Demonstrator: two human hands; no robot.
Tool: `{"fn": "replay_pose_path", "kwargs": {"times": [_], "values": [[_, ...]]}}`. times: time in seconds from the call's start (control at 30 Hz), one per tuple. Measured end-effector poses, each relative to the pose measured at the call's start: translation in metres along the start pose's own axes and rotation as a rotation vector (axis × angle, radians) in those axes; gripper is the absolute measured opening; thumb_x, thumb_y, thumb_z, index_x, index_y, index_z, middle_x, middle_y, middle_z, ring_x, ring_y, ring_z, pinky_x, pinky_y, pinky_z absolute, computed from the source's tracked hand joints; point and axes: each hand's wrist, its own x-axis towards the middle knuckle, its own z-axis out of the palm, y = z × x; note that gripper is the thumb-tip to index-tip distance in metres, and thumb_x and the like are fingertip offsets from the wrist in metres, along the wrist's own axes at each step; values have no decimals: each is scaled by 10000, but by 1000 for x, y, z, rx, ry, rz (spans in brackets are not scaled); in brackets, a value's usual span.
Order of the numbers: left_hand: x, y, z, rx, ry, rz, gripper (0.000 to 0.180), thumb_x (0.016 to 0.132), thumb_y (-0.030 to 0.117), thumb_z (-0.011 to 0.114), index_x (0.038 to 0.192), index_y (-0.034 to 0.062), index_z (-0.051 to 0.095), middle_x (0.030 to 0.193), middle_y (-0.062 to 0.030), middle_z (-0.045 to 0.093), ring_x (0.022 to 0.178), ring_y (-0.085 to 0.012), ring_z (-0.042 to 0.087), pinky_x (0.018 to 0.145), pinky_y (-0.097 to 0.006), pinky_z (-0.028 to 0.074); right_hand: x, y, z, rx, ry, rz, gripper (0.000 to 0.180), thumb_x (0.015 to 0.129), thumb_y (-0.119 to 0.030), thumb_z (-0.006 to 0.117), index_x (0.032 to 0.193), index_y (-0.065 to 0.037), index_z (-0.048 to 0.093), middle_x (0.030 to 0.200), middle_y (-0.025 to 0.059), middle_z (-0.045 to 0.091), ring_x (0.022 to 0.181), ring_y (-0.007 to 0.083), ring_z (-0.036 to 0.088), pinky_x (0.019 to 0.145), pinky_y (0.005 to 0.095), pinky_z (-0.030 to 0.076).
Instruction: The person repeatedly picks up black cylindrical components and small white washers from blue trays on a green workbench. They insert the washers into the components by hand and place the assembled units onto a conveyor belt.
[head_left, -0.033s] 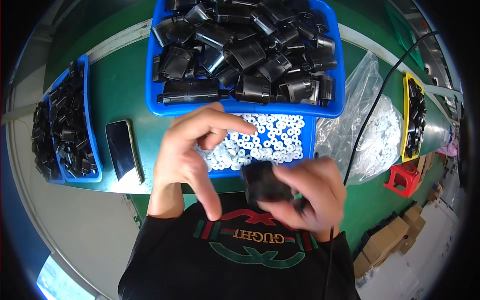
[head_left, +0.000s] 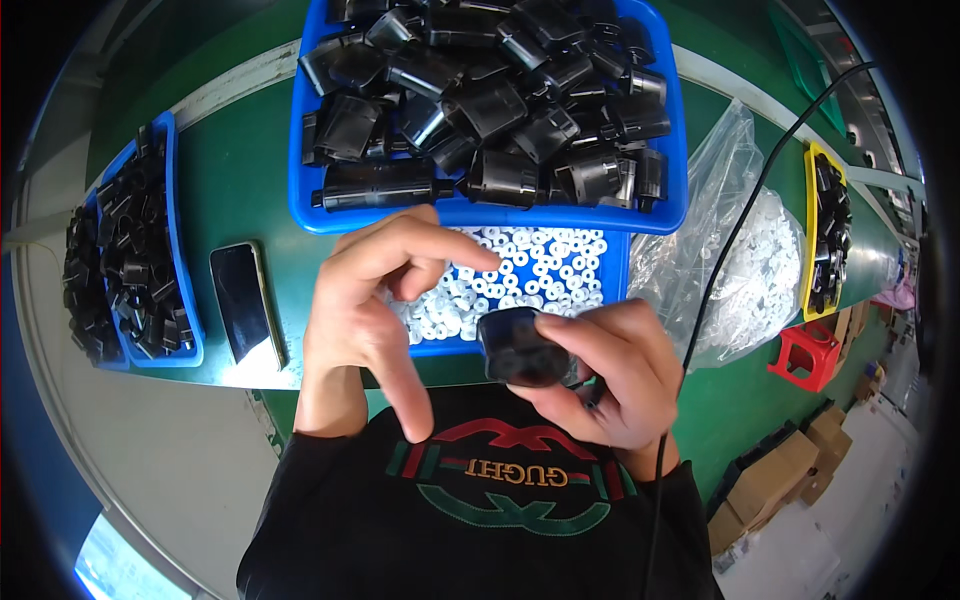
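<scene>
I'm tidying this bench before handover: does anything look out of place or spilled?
The phone looks slightly out of place: a personal item near the front edge of the table, beside a blue tray. I see none of the white rings spilled, nor clear damage to the black part in the right hand.

The right hand (head_left: 630, 380) hides one end of a black part (head_left: 522, 347); a blue bin (head_left: 500, 217) runs past the top edge, masking a tray's (head_left: 617, 270) far side, while bagged white pieces (head_left: 757, 270), perhaps rings, blur together.
</scene>
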Motion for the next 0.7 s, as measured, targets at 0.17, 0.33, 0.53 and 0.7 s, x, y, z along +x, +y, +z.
{"fn": "replay_pose_path", "kwargs": {"times": [0.17, 0.33, 0.53, 0.7], "values": [[-2, -3, 1, 2, 9, 51, 1031, 252, 735, 736, 1027, 55, 706, 637, 90, 311, 566, -54, 301, 517, -241, 187, -5, -1, 3, 95, -4, 25, 511, 661, -110, 860, 1118, -12, 654, 795, 44, 644, 610, 151, 633, 492, 255, 493], [8, 3, 6, 136, -113, 135, 905, 324, 598, 858, 1042, 65, 713, 730, 26, 462, 623, -105, 420, 535, -249, 309, -4, 3, 4, 78, 29, -10, 526, 659, -108, 861, 1128, -3, 650, 788, 46, 641, 605, 147, 634, 493, 248, 490], [4, 9, 22, 237, -339, -56, 312, 720, 64, 795, 992, 32, 646, 874, -108, 659, 709, -299, 642, 650, -376, 525, -5, 0, 5, 104, -116, 86, 526, 816, -189, 777, 1250, 36, 580, 857, 69, 598, 552, 112, 476, 501, 248, 376], [2, 8, 26, 183, -229, -122, 251, 721, 18, 739, 935, 65, 616, 839, -92, 661, 755, -303, 671, 644, -360, 518, 1, -6, -11, 684, 242, -31, 262, 917, -198, 593, 1026, 40, 586, 624, 56, 549, 477, 153, 490, 426, 294, 342]]}}
